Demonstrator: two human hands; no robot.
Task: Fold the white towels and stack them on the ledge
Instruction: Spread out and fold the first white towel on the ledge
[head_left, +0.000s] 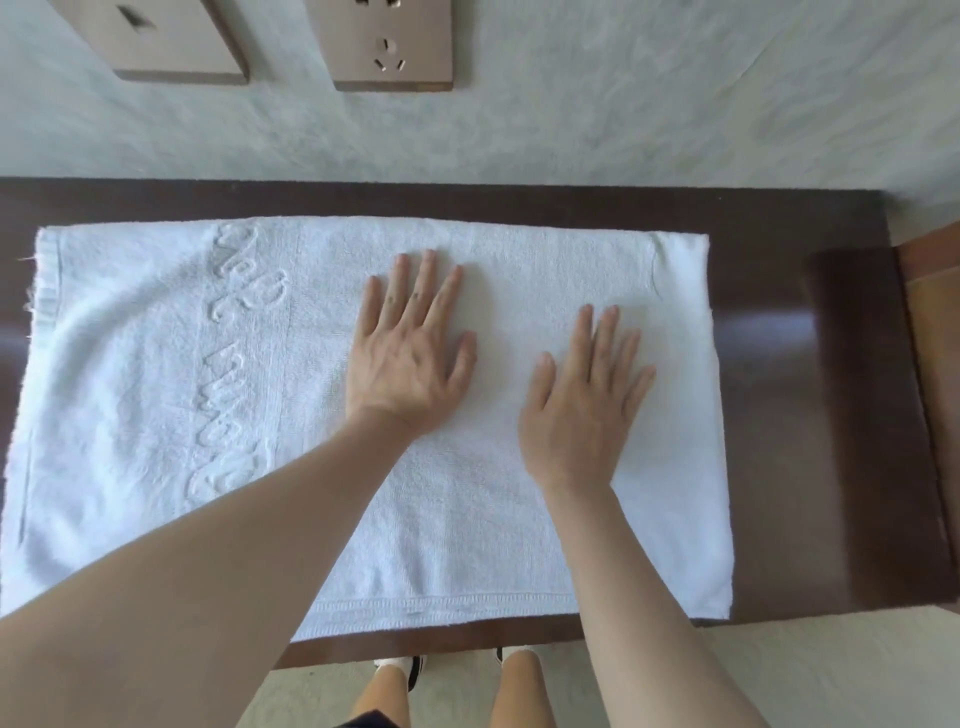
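A white towel (156, 364) with raised lettering lies spread flat across the dark wooden ledge (810, 415). It covers most of the ledge from the left edge of view to right of centre. My left hand (410, 353) presses flat on the towel's middle, fingers straight and spread. My right hand (582, 400) lies flat on the towel just to the right of it, fingers straight too. Neither hand grips the cloth.
Behind the ledge rises a pale wall with two bronze plates, a switch (156, 36) and a socket (387, 44). Bare dark wood shows to the right of the towel. A lighter wooden piece (935, 332) adjoins the ledge's right end. My legs and shoes stand below the front edge.
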